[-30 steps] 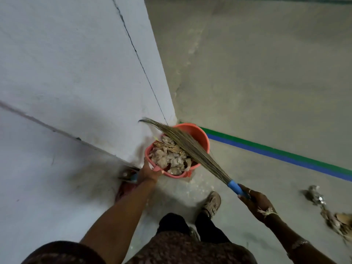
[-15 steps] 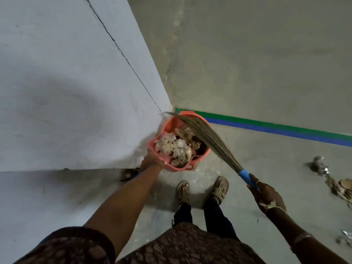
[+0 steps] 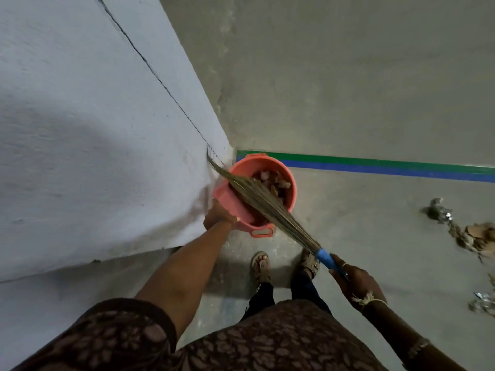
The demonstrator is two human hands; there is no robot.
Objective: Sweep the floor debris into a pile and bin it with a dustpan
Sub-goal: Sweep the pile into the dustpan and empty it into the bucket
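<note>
An orange plastic tub (image 3: 290,188) with scraps of debris inside stands by the foot of the wall corner. My left hand (image 3: 218,216) grips its near-left rim. My right hand (image 3: 353,283) holds the blue handle (image 3: 325,258) of a stick broom (image 3: 257,198), whose bristles lie across the tub and reach the wall. A trail of swept debris (image 3: 466,231) lies on the floor at the right. No dustpan shows in this view.
A pale wall (image 3: 93,135) fills the left side and ends at a corner beside the tub. A green and blue stripe (image 3: 388,167) runs across the concrete floor. My sandalled feet (image 3: 261,266) stand just behind the tub.
The tub has shifted right, away from the wall, and the broom bristles now cover more of it. The view has tilted, so the feet show more plainly.
</note>
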